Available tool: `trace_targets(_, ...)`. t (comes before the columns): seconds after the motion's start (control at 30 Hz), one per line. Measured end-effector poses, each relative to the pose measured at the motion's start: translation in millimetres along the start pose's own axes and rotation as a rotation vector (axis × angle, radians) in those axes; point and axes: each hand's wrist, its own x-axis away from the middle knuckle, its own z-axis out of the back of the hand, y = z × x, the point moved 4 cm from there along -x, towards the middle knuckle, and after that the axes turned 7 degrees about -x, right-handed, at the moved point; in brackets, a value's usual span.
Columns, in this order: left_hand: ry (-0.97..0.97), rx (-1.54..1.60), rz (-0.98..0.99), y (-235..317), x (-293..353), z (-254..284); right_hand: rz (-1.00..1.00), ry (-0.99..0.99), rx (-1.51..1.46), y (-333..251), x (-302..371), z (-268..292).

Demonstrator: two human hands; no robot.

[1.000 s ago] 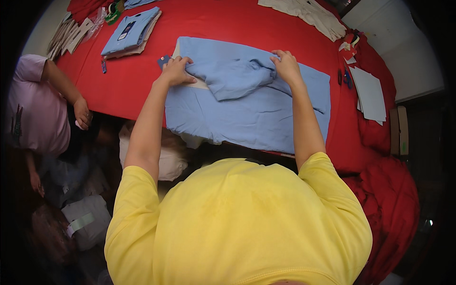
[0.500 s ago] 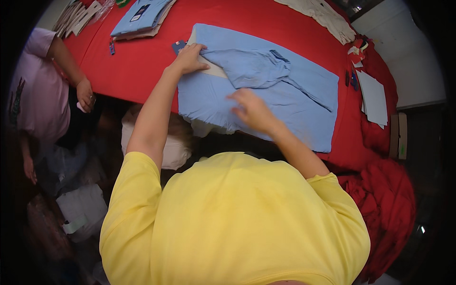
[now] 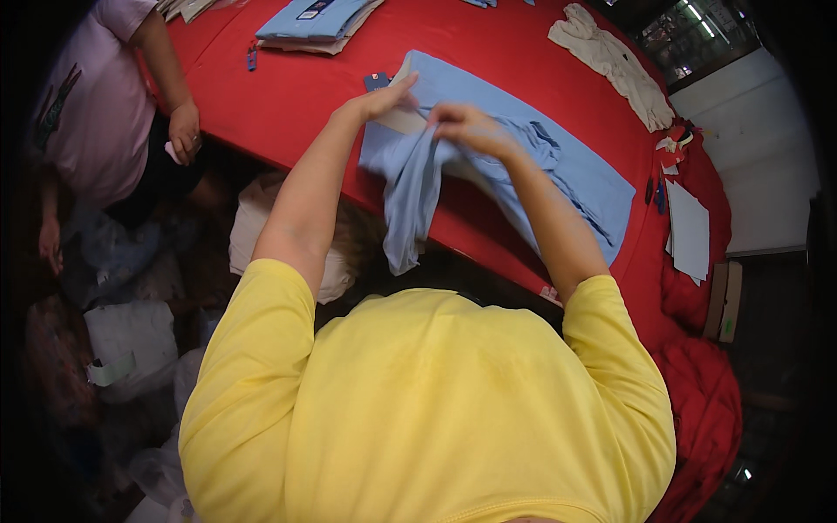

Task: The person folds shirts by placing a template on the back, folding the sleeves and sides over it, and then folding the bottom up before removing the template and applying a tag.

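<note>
A light blue shirt (image 3: 602,205) lies partly folded on the red-covered table in front of me. A flat beige piece (image 3: 401,120) shows at its left end, and a dark tag (image 3: 376,81) sticks out there. My left hand (image 3: 384,100) rests on that end with its fingers stretched over the beige piece. My right hand (image 3: 475,131), a little blurred, pinches the near side of the shirt and raises it. From this grip the loose blue cloth hangs down past the table's near edge. The other side stays flat, with a folded sleeve on top.
Folded blue shirts (image 3: 314,24) are stacked at the far left of the red table (image 3: 288,113). A beige garment (image 3: 606,61) and white sheets (image 3: 689,227) lie farther right. A person (image 3: 105,105) stands at left, above white plastic bags (image 3: 131,340). Red cloth (image 3: 697,401) hangs at right.
My right hand has gone from hovering over the shirt to gripping its near side, which it has lifted up and leftward. My left hand remains at the left end. The whole view has shifted.
</note>
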Motion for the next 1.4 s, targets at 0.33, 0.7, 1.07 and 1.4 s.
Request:
trace_targets(0.33, 0.722, -0.733, -0.135, -5, 25, -13, -0.208, 0.871, 0.963, 11, 215, 5)
trace_targets(0.7, 0.878, -0.91, -0.409, 26, -18, -34, -0.383, 0.985, 0.946, 79, 359, 40)
trace_targets(1.07, 0.913, -0.868, -0.237, 20, -22, -30, -0.81, 1.155, 1.09, 72, 309, 195)
trace_targets(1.4, 0.983, -0.882, -0.336, 16, -26, -23, -1.083, 1.064, 0.868, 118, 309, 156)
